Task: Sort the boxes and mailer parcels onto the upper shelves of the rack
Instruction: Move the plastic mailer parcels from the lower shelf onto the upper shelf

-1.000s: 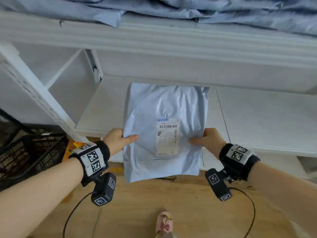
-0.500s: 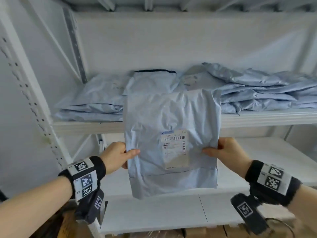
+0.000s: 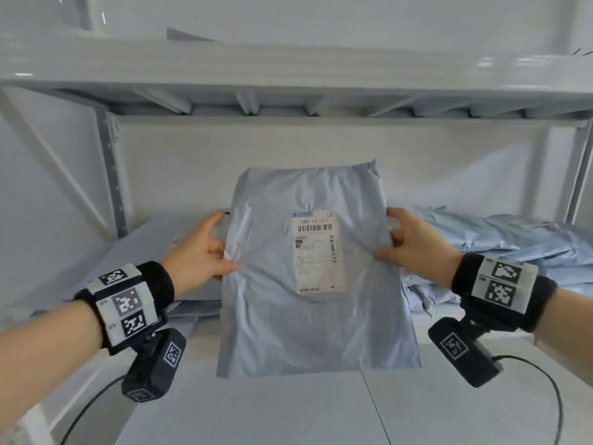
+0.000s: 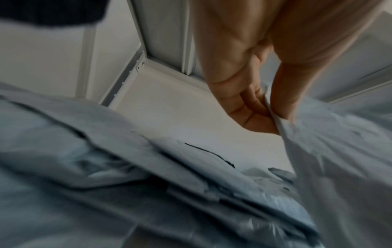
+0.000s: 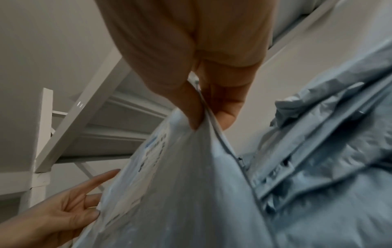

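The white rack shelf (image 3: 321, 49) bears piled pale-blue mailer parcels (image 3: 513, 239) at right and left.

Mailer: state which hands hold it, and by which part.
Both hands. The left hand pinches the mailer at its left edge, the right hand pinches its right edge.

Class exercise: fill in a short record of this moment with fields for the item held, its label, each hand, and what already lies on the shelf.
item held: pale blue mailer parcel, upright in front of the shelf
label: white shipping label with barcode, facing the camera
left hand: pinches the parcel's left edge
right hand: pinches the parcel's right edge
on shelf: stacked mailers to the right, more behind the left hand
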The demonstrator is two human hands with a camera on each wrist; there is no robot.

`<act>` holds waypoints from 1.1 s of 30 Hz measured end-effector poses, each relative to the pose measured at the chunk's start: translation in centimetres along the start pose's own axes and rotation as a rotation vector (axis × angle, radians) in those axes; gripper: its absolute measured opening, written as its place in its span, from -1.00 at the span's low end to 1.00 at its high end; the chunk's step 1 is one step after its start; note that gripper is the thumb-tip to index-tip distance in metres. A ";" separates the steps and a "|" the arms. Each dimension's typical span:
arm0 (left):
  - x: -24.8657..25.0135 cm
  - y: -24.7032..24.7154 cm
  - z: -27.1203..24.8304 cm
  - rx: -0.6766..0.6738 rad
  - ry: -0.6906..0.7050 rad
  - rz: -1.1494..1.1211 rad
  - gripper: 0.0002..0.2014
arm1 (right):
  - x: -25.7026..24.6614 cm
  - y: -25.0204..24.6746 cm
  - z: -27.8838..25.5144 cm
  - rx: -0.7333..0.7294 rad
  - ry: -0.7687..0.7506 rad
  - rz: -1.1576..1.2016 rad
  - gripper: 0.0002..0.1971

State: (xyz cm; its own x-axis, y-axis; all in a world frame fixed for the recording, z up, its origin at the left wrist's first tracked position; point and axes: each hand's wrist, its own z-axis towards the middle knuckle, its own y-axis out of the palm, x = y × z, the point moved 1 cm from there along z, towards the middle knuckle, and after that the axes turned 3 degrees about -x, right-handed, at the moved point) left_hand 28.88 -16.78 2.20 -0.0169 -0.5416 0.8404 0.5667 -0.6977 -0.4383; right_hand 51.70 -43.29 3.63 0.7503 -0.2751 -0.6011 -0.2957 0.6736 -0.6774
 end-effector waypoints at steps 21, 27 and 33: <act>-0.6 1.1 18.2 -0.333 -0.386 0.643 -0.01 | 3.6 1.5 21.2 -0.484 0.099 -0.621 -0.34; -2.7 1.5 19.8 -0.403 -0.397 0.907 0.01 | 5.8 4.6 22.7 -0.617 0.169 -0.712 -0.24; -3.8 1.7 20.3 -0.421 -0.357 0.951 0.00 | 6.3 5.3 23.1 -0.691 0.126 -0.772 -0.11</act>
State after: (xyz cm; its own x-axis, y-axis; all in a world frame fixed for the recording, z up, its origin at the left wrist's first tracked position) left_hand 46.58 -6.35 4.70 0.5554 -0.8235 0.1156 -0.1058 -0.2078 -0.9724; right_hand 68.53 -25.61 6.01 0.8239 -0.5603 0.0853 -0.0656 -0.2437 -0.9676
